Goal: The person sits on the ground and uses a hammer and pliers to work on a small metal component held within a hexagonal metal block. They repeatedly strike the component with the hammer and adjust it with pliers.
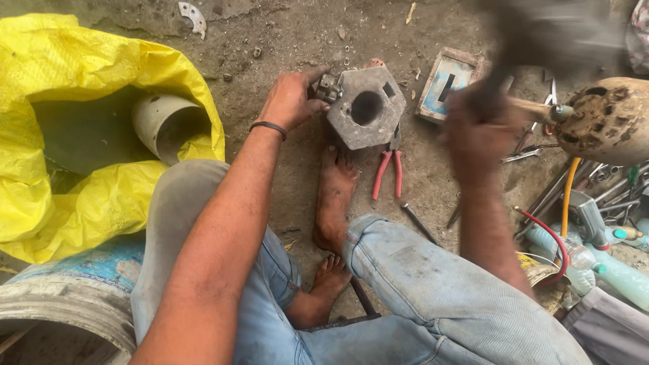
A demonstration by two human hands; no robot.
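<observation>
A heavy grey hexagonal metal block [367, 107] with a round hole lies on the dirt floor beyond my bare foot [334, 192]. My left hand [292, 99] holds a small metal part [327, 87] against the block's left edge. My right hand [477, 130] is raised at the right and blurred by motion. It grips a dark hammer [541, 34] whose head is smeared across the top right.
Red-handled pliers [389, 169] lie just right of my foot. A yellow sack [61, 135] with a grey pipe piece [165, 125] fills the left. Wrenches, hoses and plastic bottles [595, 223] crowd the right, with a rusty round lump [608, 118] and a small blue-rimmed tray [447, 81].
</observation>
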